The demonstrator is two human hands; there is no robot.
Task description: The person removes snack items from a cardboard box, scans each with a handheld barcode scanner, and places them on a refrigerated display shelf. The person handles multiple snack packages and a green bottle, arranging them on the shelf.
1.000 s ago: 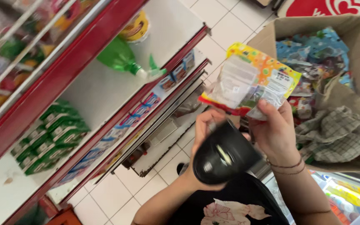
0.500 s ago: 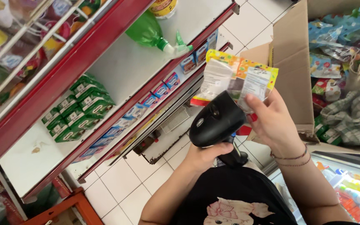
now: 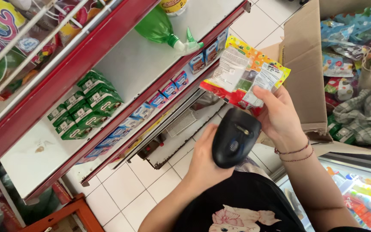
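Note:
My left hand (image 3: 203, 160) grips a black handheld barcode scanner (image 3: 235, 137), its head tilted up toward a snack packet. My right hand (image 3: 280, 118) holds that packet (image 3: 243, 73) by its lower edge. The packet is flat, yellow and red, with white printed labels facing me. Scanner and packet are a few centimetres apart, just below the red shelf edge.
A red and white store shelf (image 3: 121, 73) carries green boxes (image 3: 86, 105), a green spray bottle (image 3: 162, 30) and blue price tags. An open cardboard box (image 3: 303, 64) of snack packets and a checked cloth (image 3: 368, 114) stands at right. White floor tiles lie below; a glass-topped freezer (image 3: 357, 189) sits at lower right.
The view has swung so the shelf fills more of the left. Both hands stay together, the scanner still aimed at the packet, which has shifted slightly up and left relative to the box.

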